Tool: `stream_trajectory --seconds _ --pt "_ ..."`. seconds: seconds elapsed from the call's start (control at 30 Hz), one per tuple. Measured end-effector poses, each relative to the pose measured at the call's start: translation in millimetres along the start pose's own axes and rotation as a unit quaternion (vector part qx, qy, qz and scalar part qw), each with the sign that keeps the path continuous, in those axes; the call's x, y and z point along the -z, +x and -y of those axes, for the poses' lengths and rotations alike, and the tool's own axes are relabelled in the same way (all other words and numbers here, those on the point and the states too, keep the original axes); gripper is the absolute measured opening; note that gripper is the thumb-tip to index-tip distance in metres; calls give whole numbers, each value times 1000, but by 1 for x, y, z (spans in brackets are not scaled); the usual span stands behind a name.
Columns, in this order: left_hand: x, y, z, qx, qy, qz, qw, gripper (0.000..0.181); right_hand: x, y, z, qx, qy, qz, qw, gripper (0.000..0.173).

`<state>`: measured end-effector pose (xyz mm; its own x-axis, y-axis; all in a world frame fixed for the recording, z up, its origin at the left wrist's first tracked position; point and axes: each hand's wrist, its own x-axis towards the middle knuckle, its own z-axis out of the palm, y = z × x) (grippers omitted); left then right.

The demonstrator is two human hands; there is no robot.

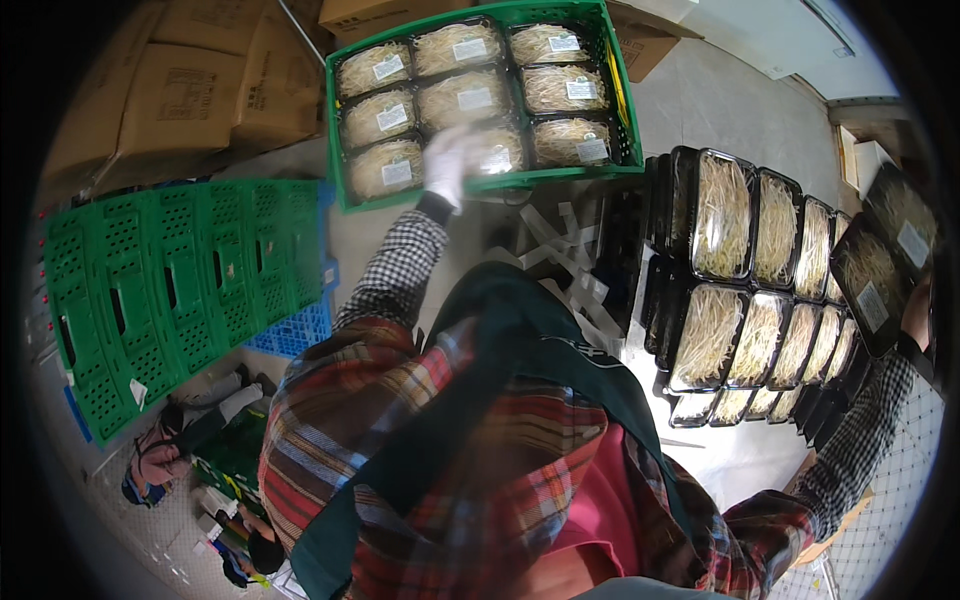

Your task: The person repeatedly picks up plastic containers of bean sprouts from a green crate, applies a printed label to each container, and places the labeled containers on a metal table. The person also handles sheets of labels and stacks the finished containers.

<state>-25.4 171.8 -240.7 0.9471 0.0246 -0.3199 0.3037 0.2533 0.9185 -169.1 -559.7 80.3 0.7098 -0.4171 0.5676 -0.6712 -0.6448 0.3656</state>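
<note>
My left hand, in a white glove and blurred, is over the left side of the front middle pack of bean sprouts. That pack sits in a green plastic crate with several more labelled packs in rows. Whether the fingers touch or grip it is unclear. At the far right edge, my right hand is beside two tilted black trays of sprouts, a lower labelled pack and an upper labelled pack. Its fingers are mostly hidden, so its grip cannot be made out.
Black sprout packs stand on edge in tiers on my right. To my left is a stack of green crates by a blue plastic pallet. Cardboard boxes are behind it. Another person is at lower left.
</note>
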Motion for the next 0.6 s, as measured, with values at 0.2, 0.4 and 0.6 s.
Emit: stream_trajectory --seconds 0.2,0.4,0.6 --pt "21 6 -42 -252 233 -109 933 35 120 -81 302 265 373 166 874 30" --pt "-3 29 -34 -359 478 96 796 42 73 -237 546 223 453 472 722 32" --pt "41 55 -7 -221 655 189 697 38 34 -193 571 253 426 507 705 25"
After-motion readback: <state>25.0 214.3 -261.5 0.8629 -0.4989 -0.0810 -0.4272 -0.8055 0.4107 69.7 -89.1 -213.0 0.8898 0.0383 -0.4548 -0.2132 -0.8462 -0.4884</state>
